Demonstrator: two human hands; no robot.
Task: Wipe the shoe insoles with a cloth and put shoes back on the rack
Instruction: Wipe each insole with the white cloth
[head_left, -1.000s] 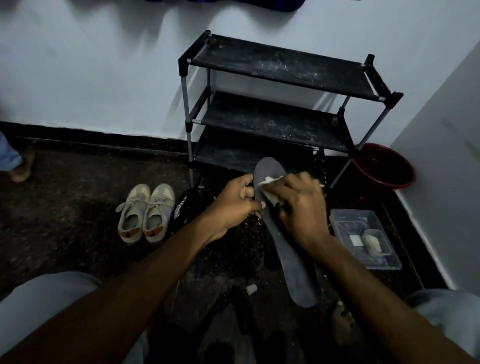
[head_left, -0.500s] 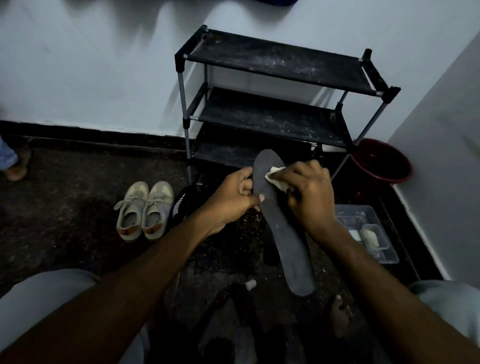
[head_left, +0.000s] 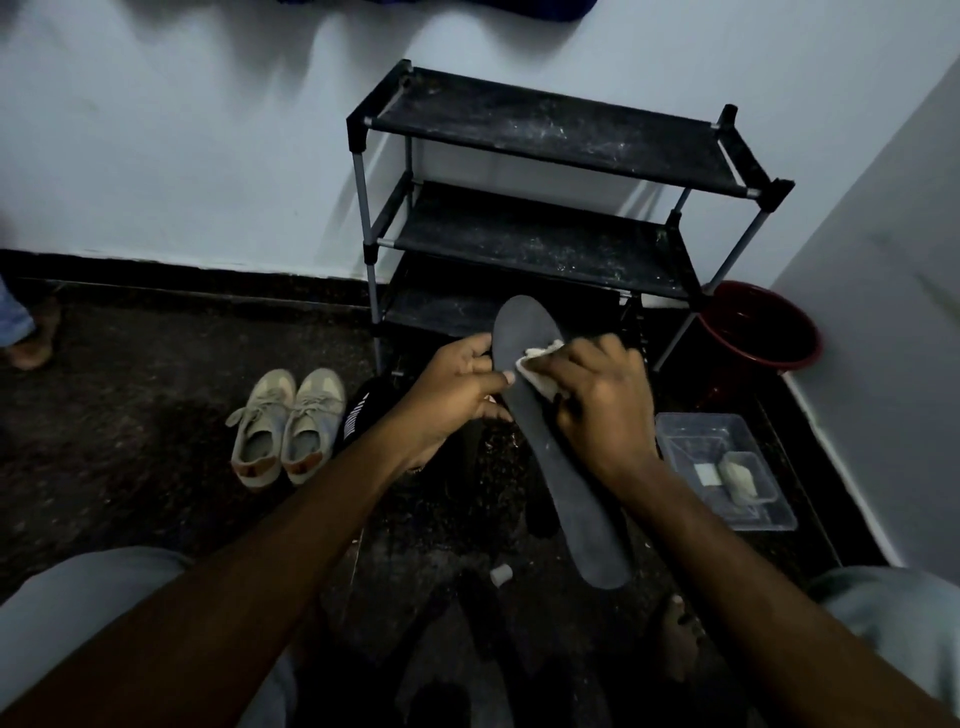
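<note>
Still, shoe rack (head_left: 545, 130) unmoved at the wall, dark insole (head_left: 576, 483) held tilted before its lowest shelf, your left hand (head_left: 452, 395) keeps clasping its edge, your right hand (head_left: 602, 410) keeps the white cloth (head_left: 537, 371) clenched on its forepart.

Most of cloth (head_left: 541, 359) hidden under R hand (head_left: 602, 415); bystander's foot (head_left: 30, 347) cut off at left edge.

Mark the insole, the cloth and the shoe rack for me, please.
insole (head_left: 584, 519), head view, on its bare lower half, toward the near end.
cloth (head_left: 535, 371), head view, on the pale fold lying against the insole.
shoe rack (head_left: 545, 130), head view, on its bare top shelf.
</note>
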